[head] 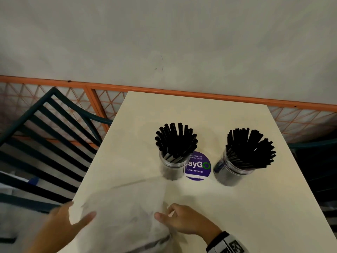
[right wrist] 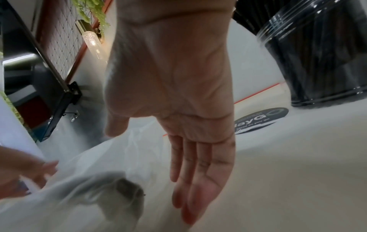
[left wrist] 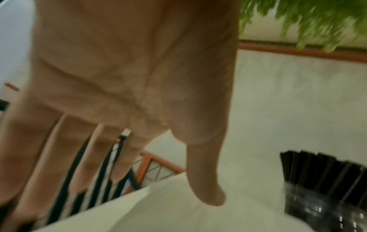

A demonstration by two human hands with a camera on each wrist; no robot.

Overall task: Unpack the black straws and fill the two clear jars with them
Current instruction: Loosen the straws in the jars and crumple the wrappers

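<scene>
Two clear jars stand on the cream table [head: 246, 216], each packed with upright black straws. The left jar [head: 173, 168] holds one bunch of straws [head: 176, 139], the right jar [head: 231, 172] another [head: 250, 147]. A limp, clear plastic bag [head: 127, 207] lies at the table's near left and looks empty. My left hand [head: 74, 212] is at the table's left edge. Its thumb lies on the bag and its straight fingers [left wrist: 83, 157] hang past the edge. My right hand [head: 165, 212] touches the bag's right side with straight fingers [right wrist: 190, 180]. One jar shows in each wrist view [left wrist: 321, 208] [right wrist: 325, 62].
A round purple sticker [head: 197, 166] lies flat between the jars. A dark slatted chair [head: 45, 143] stands close to the table's left edge, and another dark chair [head: 319, 170] at the right. An orange rail with mesh [head: 182, 92] runs behind the table's far edge.
</scene>
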